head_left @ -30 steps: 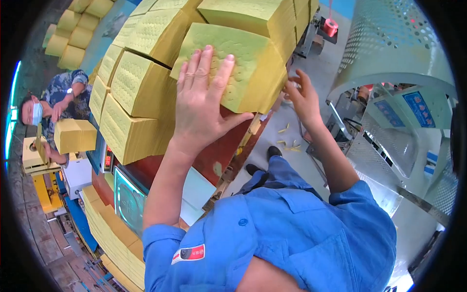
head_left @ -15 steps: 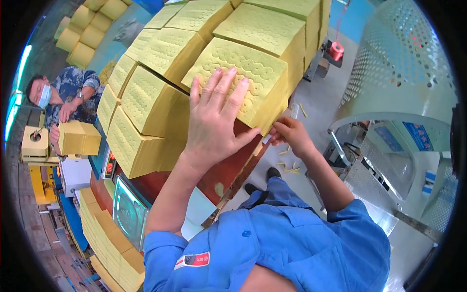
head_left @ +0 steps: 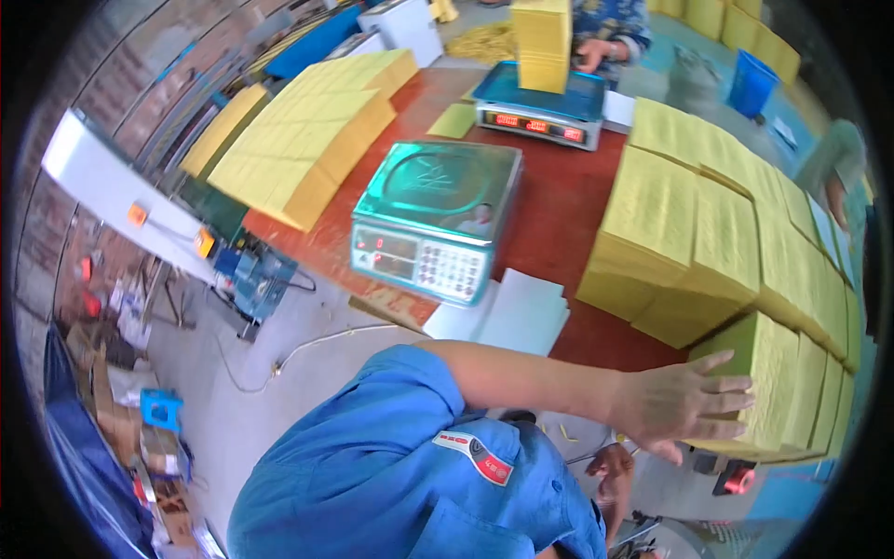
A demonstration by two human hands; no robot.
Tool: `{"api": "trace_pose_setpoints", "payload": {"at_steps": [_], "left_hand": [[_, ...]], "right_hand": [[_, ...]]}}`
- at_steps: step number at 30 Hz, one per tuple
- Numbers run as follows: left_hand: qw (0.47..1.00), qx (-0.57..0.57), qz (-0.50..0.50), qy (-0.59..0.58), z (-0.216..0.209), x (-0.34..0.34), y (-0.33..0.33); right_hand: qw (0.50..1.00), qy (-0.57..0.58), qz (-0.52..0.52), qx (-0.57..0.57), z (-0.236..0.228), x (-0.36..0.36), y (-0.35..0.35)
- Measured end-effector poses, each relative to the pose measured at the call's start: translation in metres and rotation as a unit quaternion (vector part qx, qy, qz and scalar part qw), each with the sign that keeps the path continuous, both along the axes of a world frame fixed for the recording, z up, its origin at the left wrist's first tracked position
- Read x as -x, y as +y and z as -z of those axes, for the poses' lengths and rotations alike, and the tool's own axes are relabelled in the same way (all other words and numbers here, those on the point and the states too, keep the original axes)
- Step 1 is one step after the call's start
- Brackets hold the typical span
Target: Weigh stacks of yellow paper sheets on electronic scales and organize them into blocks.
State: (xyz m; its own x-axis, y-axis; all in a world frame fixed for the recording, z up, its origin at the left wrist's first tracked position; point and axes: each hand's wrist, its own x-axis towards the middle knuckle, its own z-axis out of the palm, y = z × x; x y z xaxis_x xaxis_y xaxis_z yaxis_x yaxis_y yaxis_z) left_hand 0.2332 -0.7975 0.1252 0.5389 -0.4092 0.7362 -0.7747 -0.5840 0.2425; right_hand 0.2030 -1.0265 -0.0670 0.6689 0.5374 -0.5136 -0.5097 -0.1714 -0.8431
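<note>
My left hand (head_left: 684, 401) lies against the near end of a stack of yellow embossed paper (head_left: 768, 387), fingers spread and grasping nothing. Lower down, beside my blue jacket, is my right hand (head_left: 613, 466). Its fingers are curled in; whatever may be between them is too small and blurred to make out. More stacks of the same yellow paper (head_left: 652, 210) stand in rows behind, along the right side of the red table (head_left: 559, 210).
A scale (head_left: 428, 214) with a glass-like top stands mid-table, white sheets (head_left: 521, 312) at its near corner. Beyond it, a co-worker's hand (head_left: 601, 51) is near a yellow block (head_left: 542, 47) on a second scale (head_left: 540, 116). More yellow stacks (head_left: 317, 130) line the left.
My view has swung left, bringing the whole tabletop and both scales into sight. My left hand stays at the yellow paper; my right hand now appears lower, apart from the stack's corner.
</note>
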Motion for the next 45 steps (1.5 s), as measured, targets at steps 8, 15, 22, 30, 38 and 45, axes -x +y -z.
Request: {"api": "trace_pose_setpoints", "payload": {"at_steps": [8, 15, 22, 30, 38, 45], "left_hand": [[0.945, 0.081, -0.287, 0.137, 0.037, 0.204, 0.144], [0.722, 0.202, -0.651, 0.123, 0.06, 0.44, 0.302], [0.682, 0.007, -0.727, 0.076, 0.048, 0.547, 0.509], [0.638, -0.118, -0.712, 0.269, 0.088, 0.521, 0.614], [0.752, -0.099, -0.587, 0.283, 0.074, 0.542, 0.548], [0.783, -0.044, -0.556, 0.274, 0.066, 0.58, 0.46]], "right_hand": [[0.936, -0.028, -0.346, -0.055, -0.05, 0.052, 0.158], [0.853, -0.006, -0.514, -0.096, -0.058, 0.149, 0.301], [0.848, 0.029, -0.525, -0.071, -0.053, 0.312, 0.422], [0.867, 0.142, -0.467, -0.1, -0.033, 0.396, 0.486], [0.898, 0.253, -0.315, -0.174, 0.001, 0.414, 0.538], [0.864, 0.28, -0.305, -0.287, -0.033, 0.415, 0.554]]}}
